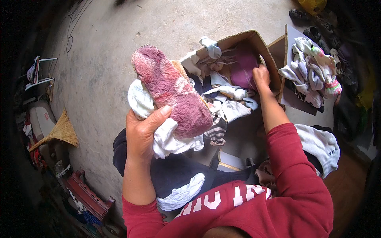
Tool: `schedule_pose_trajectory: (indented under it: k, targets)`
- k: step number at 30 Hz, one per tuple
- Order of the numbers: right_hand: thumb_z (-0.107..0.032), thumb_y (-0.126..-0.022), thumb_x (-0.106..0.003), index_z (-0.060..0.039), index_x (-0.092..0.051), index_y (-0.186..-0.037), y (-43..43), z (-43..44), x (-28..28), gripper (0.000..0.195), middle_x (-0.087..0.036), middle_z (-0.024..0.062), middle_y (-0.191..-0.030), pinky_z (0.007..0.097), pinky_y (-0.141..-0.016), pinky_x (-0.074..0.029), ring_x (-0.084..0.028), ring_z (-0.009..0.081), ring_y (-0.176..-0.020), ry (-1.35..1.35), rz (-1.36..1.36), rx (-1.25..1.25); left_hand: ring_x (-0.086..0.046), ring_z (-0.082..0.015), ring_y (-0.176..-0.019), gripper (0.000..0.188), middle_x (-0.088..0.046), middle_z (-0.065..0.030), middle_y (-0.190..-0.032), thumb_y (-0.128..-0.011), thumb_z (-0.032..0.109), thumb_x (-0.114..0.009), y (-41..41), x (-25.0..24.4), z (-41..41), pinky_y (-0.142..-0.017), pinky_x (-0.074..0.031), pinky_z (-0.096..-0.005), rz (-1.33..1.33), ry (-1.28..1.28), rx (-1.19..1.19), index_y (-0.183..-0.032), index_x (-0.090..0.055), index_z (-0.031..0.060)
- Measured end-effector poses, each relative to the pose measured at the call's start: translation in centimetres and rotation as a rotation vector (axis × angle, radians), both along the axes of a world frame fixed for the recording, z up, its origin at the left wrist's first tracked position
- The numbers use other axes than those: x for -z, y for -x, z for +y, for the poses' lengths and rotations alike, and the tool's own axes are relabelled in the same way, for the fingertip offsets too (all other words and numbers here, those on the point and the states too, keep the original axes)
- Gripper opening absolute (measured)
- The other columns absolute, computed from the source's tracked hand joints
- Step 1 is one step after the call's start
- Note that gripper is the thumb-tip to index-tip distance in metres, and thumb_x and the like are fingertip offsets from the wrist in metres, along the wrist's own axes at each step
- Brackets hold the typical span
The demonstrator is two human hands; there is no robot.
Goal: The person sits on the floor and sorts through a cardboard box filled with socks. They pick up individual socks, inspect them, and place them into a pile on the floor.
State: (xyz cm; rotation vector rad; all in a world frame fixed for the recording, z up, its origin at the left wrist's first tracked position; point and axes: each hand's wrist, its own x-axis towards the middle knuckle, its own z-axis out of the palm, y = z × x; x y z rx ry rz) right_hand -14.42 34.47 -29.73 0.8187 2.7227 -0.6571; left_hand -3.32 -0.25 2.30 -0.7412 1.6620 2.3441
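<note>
My left hand [141,131] grips a fuzzy purple-and-pink insole [175,95] together with a bunched white cloth [166,139], possibly a sock. A tan layer [182,71] shows behind the insole's edge. My right hand [262,76] is curled inside a cardboard box [269,56], against the edge of a purple sheet-like item [242,70]. Its fingertips are mostly hidden, so what they hold is unclear. Several socks and cloths [227,90] fill the box. A pale sock [210,47] hangs over its far rim, and a striped sock [216,131] droops at the near side.
Right of the box, a pile of socks [312,68] lies on a grey board [287,96]. White socks rest on my left thigh [181,192] and by my right knee [318,145]. Shoes [312,32] stand far right; a straw broom [61,131] and a red wooden piece [86,193] are left.
</note>
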Motion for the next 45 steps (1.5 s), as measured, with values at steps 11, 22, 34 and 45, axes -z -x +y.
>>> schedule_pose_trajectory:
  k: [11,22,34,45]
  targets:
    - [-0.015,-0.083,-0.050,-0.0090,-0.064,-0.112,-0.4,-1.4,0.0,0.033,-0.062,0.0204,-0.119,0.0473,-0.094,-0.047,-0.058,0.0386,-0.113,-0.041,-0.147,-0.203,-0.066,-0.0196,-0.092,0.036,-0.067,-0.0125,-0.106,-0.082,-0.002,-0.065,0.1,0.1,0.0,-0.085,-0.053,-0.0330,0.008,-0.028,0.018,-0.117,-0.059,-0.0035]
    - [-0.016,-0.080,-0.051,-0.0098,-0.060,-0.113,-1.7,-2.4,-0.2,0.034,-0.065,0.0200,-0.113,0.0476,-0.091,-0.047,-0.059,0.0393,-0.109,-0.085,-0.243,-0.462,-0.067,-0.0187,-0.091,0.037,-0.067,-0.0114,-0.106,-0.082,-0.001,-0.067,-0.1,0.5,0.0,-0.083,-0.054,-0.0320,0.011,0.009,0.033,-0.119,-0.058,-0.0031]
    - [-0.002,-0.075,-0.059,-0.0108,-0.058,-0.104,-0.1,-2.2,-0.8,0.030,-0.065,0.0184,-0.102,0.0499,-0.078,-0.053,-0.063,0.0408,-0.098,-0.223,0.328,-0.272,-0.066,-0.0181,-0.087,0.035,-0.067,-0.0109,-0.103,-0.082,-0.001,-0.067,-0.2,0.4,0.0,-0.080,-0.054,-0.0309,0.001,0.029,0.027,-0.116,-0.060,-0.0035]
    - [-0.017,-0.085,-0.053,-0.0041,-0.063,-0.109,-1.4,-2.8,0.0,0.029,-0.066,0.0196,-0.114,0.0438,-0.087,-0.053,-0.065,0.0333,-0.106,-0.272,-0.353,-0.400,-0.066,-0.0181,-0.090,0.035,-0.068,-0.0103,-0.104,-0.081,-0.001,-0.068,-0.2,0.4,0.2,-0.083,-0.053,-0.0322,0.006,0.012,0.006,-0.116,-0.060,-0.0029]
